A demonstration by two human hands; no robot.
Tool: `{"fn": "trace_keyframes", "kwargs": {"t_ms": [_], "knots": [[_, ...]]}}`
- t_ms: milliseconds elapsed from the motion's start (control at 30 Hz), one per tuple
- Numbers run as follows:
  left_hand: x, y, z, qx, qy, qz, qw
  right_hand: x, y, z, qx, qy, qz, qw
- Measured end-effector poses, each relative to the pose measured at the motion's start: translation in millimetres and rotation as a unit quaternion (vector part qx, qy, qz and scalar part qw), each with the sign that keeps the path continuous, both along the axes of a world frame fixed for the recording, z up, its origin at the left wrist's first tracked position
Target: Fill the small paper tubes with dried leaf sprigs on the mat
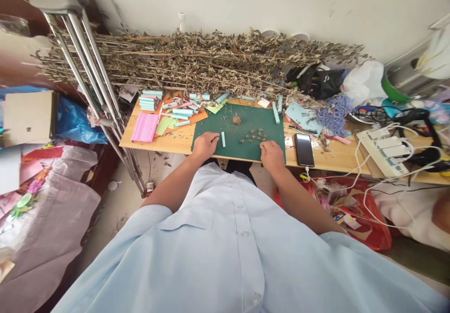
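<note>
Now your left hand [206,146] curls beside the pale-blue roll [223,139] on the green mat [246,152], your right hand [272,155] bunches near brown clumps [260,135], any pinch unclear, and a red bag [384,239] holds mixed items.

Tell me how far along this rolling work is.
It looks part-way. Apparently done: the stacked blue rolls at the table's left end. In hand: a single blue roll lies on the green mat near the left hand; the right hand is by small brown clumps, its grip unclear. Probably left: those clumps, the larger brown heap and the pink sheets.
</note>
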State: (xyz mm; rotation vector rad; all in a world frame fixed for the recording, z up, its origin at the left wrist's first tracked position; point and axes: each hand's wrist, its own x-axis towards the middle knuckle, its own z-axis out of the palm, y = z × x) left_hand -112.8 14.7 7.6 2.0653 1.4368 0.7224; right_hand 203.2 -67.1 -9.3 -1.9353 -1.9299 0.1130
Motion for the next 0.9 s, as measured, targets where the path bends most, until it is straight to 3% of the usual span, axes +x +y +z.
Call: {"fn": "trace_keyframes", "kwargs": {"t_ms": [433, 667, 900], "knots": [[-4, 2, -14.0, 0.030, -0.046, -0.074, 0.996, -20, -12, -15.7, 0.059, -0.029, -0.041, 0.997], [-9, 9, -16.7, 0.064, -0.071, -0.100, 0.990, -24, 0, -31.9, 0.149, 0.060, -0.100, 0.982], [-11, 15, -14.9, 0.070, -0.073, -0.102, 0.990, -24, 9, -27.7, 0.128, 0.126, -0.126, 0.976]]}}
